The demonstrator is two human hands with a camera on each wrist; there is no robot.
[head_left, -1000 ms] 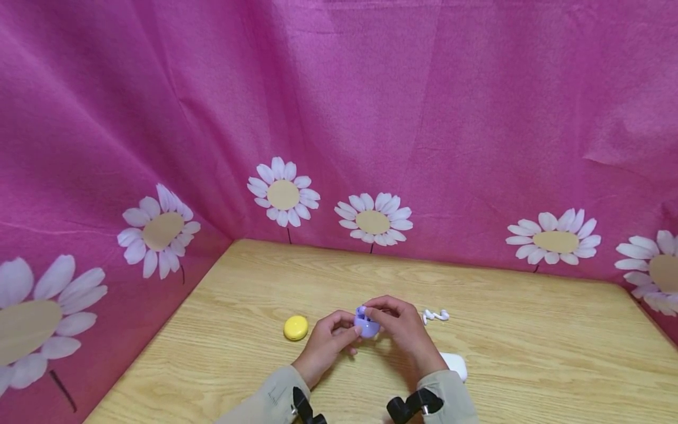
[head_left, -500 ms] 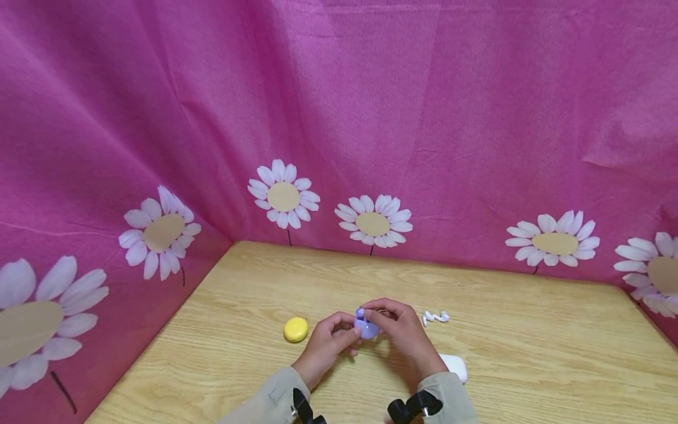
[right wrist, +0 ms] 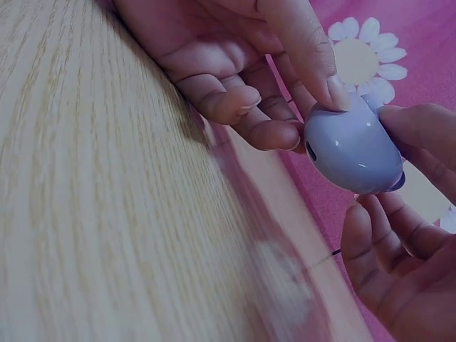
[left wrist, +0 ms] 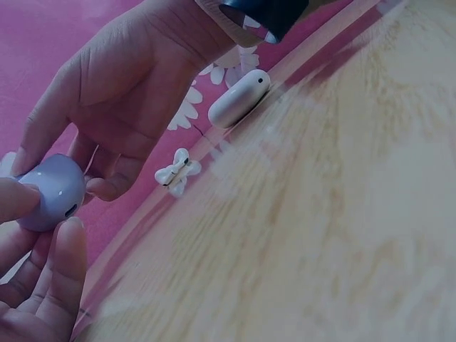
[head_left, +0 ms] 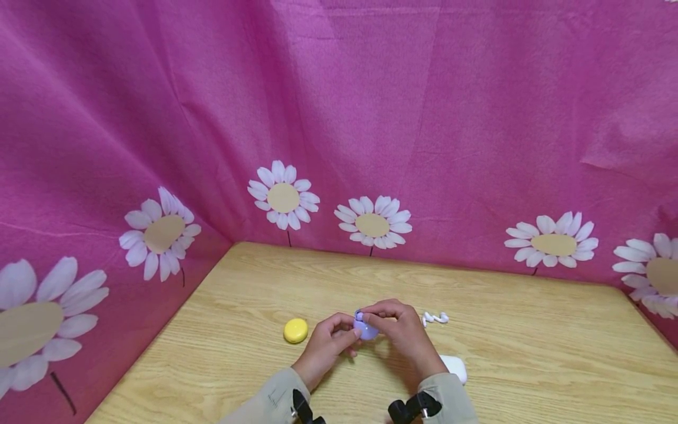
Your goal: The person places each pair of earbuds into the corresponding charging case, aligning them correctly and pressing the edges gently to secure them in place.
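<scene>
A glossy lilac earbud case (head_left: pixel 368 330) is held a little above the table between both hands. My left hand (head_left: pixel 325 347) grips it by its left side, thumb on the front. In the right wrist view the left thumb lies along the rounded shell (right wrist: pixel 356 153), near a small dark port. My right hand (head_left: pixel 405 335) reaches to the case top, thumb and index finger pinching a lilac earbud (head_left: pixel 360 317) at the opening. The fingers partly cover it. In the left wrist view the right hand (left wrist: pixel 135 85) comes in from above, its other fingers loosely curled.
A round yellow case (head_left: pixel 295 331) lies left of the hands on the wooden table (head_left: pixel 254 277). White earbuds (head_left: pixel 435 318) lie beyond the right hand, and a white case (head_left: pixel 455 368) sits beside the right wrist, partly hidden. A pink flowered cloth (head_left: pixel 450 147) rises behind the table.
The earbud under the right fingers has sunk lower into the case opening, and the right fingertips have come down with it. The left hand stays nearly still.
</scene>
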